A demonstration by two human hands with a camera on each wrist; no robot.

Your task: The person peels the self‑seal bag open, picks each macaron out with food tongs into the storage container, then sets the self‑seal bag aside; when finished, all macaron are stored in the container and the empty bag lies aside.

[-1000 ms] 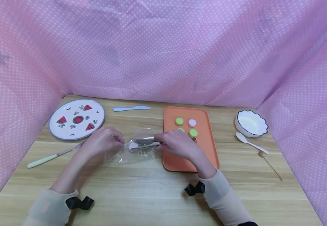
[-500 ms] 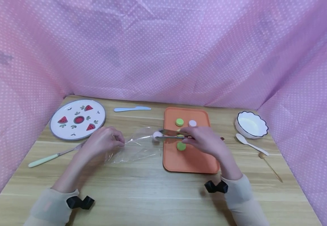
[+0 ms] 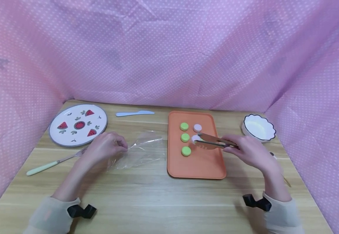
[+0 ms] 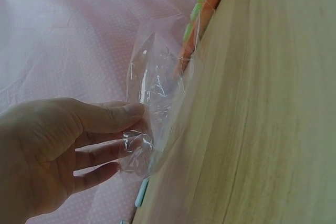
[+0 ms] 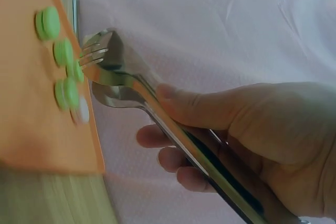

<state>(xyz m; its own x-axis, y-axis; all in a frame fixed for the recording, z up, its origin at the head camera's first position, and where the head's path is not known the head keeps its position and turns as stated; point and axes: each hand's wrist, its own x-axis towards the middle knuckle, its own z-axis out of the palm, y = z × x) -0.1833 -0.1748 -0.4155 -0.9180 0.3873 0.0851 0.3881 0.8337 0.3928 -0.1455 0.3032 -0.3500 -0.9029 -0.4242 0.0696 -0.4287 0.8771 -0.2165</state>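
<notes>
A clear plastic bag [image 3: 146,149] lies on the table, its near edge pinched between thumb and fingers of my left hand [image 3: 106,148]; the left wrist view shows the bag [image 4: 157,93] puffed slightly and see-through. My right hand [image 3: 249,151] grips metal serving tongs [image 3: 216,141] with a fork-shaped end and a spoon-shaped end. At the tips of the tongs is a pale pink macaron [image 3: 195,139], over the orange tray [image 3: 198,167]; the tongs mostly hide it in the right wrist view. Several green macarons [image 3: 186,151] and one pink macaron [image 3: 197,127] sit on the tray.
On the left are a watermelon-patterned plate [image 3: 78,136] and a green-handled fork [image 3: 45,166]. A light blue knife [image 3: 135,113] lies at the back. A scalloped white bowl [image 3: 258,128] stands at the right, near small spoons partly hidden by my right arm.
My right hand has drawn the tongs and the pale pink macaron rightward, out of the bag and over the tray. My left hand stays on the bag, nearly still.
</notes>
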